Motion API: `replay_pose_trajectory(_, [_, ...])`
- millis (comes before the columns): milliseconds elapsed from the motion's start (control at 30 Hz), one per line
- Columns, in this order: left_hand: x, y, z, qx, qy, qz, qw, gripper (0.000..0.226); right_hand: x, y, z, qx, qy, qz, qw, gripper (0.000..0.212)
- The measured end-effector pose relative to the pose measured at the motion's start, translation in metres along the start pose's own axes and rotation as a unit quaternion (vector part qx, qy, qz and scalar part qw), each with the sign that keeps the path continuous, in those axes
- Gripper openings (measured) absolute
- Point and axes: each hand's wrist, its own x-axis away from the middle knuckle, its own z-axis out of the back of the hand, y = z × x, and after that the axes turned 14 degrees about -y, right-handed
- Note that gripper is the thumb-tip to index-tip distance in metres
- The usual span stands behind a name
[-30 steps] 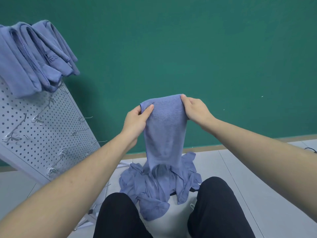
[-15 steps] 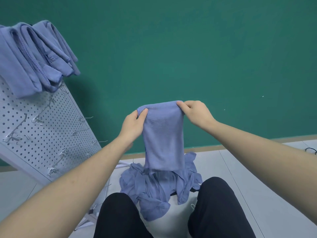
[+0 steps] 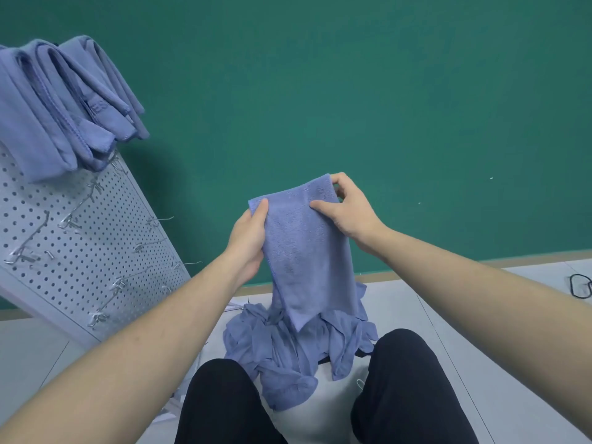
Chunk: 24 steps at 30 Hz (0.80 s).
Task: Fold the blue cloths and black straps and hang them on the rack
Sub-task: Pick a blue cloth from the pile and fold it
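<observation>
In front of the green wall, a person's left hand and right hand pinch the top corners of a blue cloth above the unfolded heap. It looks soft, light and limp; corners and edges seem the best holds.
</observation>
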Motion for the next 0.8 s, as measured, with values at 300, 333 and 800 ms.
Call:
replay_pose_trajectory(300, [-0.003,-0.015,-0.024,-0.047,0.117,-0.060,0.990,0.012,-0.001,-0.001,-0.019,0.033,0.078,-0.057,0.995,0.047])
replay_pose_trajectory(333, [-0.004,-0.015,-0.027,-0.042,0.126,-0.060,0.989,0.012,-0.001,-0.002,-0.022,0.054,0.078,-0.064,0.993,0.036])
replay_pose_trajectory(800, [0.001,-0.010,-0.037,-0.014,-0.013,-0.078,0.997,0.023,0.003,-0.031,-0.035,-0.221,-0.098,-0.073,0.967,0.029])
